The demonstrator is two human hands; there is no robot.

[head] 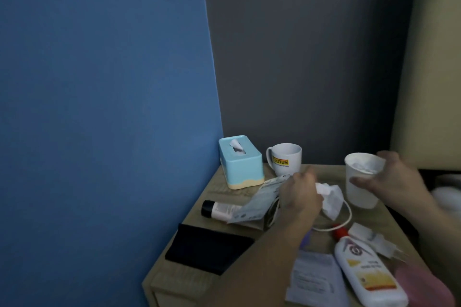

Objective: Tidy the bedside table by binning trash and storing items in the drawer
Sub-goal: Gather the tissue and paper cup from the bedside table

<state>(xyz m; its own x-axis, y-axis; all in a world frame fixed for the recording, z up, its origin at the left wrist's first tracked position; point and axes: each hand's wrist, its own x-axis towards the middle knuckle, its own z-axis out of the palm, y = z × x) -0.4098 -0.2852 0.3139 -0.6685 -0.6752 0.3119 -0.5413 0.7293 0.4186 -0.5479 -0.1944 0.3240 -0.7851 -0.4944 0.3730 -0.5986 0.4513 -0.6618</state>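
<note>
My right hand [389, 182] grips a white paper cup [360, 190] standing on the wooden bedside table [199, 209]; something white sits inside the cup. My left hand [300, 194] is closed on a crumpled white tissue [331, 197] just left of the cup. Under that hand lies a torn grey wrapper [252, 209]. A white cable [346, 214] loops behind the tissue.
A light-blue tissue box [240, 161] and a white mug [284, 158] stand at the back. A small black-capped tube [219, 209], a black wallet [207, 248], a paper leaflet [315, 276], a red-capped white lotion bottle [366, 274] and a white charger plug [376, 239] lie on the table. Blue wall at left.
</note>
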